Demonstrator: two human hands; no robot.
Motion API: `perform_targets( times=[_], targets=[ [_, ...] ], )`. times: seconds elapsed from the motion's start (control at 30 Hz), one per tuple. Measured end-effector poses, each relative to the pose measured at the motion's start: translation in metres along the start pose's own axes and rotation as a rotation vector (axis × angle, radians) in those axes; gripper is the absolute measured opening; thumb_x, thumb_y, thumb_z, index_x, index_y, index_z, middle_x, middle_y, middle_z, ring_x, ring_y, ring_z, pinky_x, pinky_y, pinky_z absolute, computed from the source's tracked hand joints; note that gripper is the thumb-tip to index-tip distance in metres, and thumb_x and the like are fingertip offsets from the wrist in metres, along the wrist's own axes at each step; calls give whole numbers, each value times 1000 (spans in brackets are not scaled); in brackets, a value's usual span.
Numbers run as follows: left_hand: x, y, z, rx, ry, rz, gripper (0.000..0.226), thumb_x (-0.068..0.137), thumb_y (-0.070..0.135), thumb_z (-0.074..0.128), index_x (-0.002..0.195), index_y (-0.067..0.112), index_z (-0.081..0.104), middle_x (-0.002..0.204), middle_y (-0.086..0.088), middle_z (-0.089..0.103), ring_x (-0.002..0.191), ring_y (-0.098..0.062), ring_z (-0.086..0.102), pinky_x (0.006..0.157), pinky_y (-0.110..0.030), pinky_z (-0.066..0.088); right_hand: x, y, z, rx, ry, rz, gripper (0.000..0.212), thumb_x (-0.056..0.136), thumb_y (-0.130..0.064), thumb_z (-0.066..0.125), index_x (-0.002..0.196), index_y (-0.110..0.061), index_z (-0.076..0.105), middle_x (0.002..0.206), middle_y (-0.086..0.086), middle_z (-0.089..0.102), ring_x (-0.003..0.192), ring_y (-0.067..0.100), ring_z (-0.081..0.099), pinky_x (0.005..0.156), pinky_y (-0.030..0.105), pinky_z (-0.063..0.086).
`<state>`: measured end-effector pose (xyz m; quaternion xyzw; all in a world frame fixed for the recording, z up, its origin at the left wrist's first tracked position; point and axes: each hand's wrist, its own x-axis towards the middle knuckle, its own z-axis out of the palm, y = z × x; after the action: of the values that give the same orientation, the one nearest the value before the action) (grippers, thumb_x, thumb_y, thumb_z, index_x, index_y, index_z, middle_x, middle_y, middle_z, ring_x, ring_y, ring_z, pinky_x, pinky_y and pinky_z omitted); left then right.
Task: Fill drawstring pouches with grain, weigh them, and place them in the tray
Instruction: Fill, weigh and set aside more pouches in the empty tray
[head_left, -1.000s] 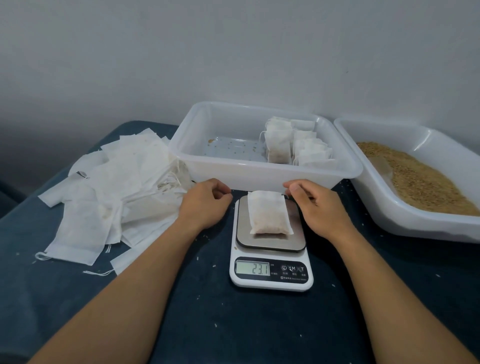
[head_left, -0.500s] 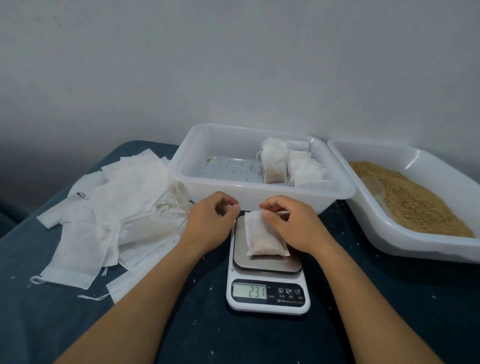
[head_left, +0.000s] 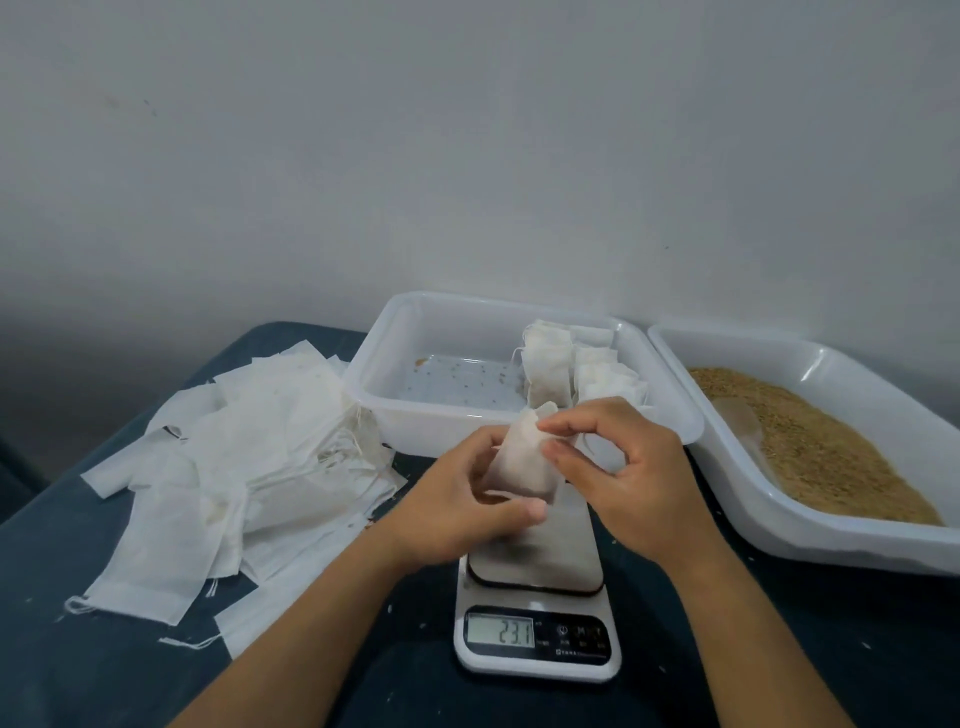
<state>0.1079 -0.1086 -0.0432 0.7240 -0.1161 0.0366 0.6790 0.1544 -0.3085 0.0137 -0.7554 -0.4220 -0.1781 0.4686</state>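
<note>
A filled white drawstring pouch (head_left: 522, 465) is held above the platform of the digital scale (head_left: 537, 613), whose display reads 23.1. My left hand (head_left: 457, 504) cups the pouch from below and the left, thumb under it. My right hand (head_left: 618, 467) pinches the pouch's top edge with fingertips. Behind them stands the clear plastic tray (head_left: 426, 421), with several filled pouches (head_left: 571, 369) upright in its right part. The grain bin (head_left: 810, 364) at the right holds brown grain (head_left: 826, 447) and a scoop (head_left: 740, 423) half buried in it.
A loose pile of empty white pouches (head_left: 244, 457) covers the left of the dark blue table (head_left: 130, 670). Stray grains dot the table and the tray's floor. A plain wall rises behind.
The pouch has been lifted off the scale platform, and both hands now hold it in the air. My left hand moved in from the scale's left side to grip it.
</note>
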Motion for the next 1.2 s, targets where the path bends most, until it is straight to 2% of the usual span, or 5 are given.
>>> perform_targets(
  times=[0.27,0.5,0.73,0.97,1.2],
  targets=[
    [0,2,4,179,88,26,23,85,31,84,105,30,72,87,3,75,78,-16,73,73,-30,61,6,-13,-8,-81,-86,-98,26,90,-25,79,113,-35,72,107,-20,69,106,11,66,92,19,50],
    [-2,-4,3,391,209,48,27,82,34,85,105,35,71,96,20,73,90,-1,66,77,-20,53,22,40,-95,-463,302,567,30,97,-34,65,126,-28,66,114,-14,71,94,5,63,86,29,48],
    [-1,-5,5,388,233,49,25,83,35,83,105,38,70,95,19,73,88,-2,66,73,-17,51,6,97,-144,-869,-340,1067,41,102,-31,58,141,-17,60,145,7,59,126,29,56,100,39,44],
    [-1,-7,2,393,270,40,24,83,35,84,102,38,70,96,19,73,90,-5,67,79,-29,56,9,103,-141,-961,-319,1059,33,103,-38,56,103,-11,76,96,5,73,81,20,63,63,31,44],
    [-1,-8,2,410,272,26,25,82,39,82,104,37,70,97,19,73,91,-4,67,81,-30,57,11,104,-139,-943,-362,1120,40,104,-41,53,108,-7,74,95,7,69,77,18,60,65,32,43]
  ],
)
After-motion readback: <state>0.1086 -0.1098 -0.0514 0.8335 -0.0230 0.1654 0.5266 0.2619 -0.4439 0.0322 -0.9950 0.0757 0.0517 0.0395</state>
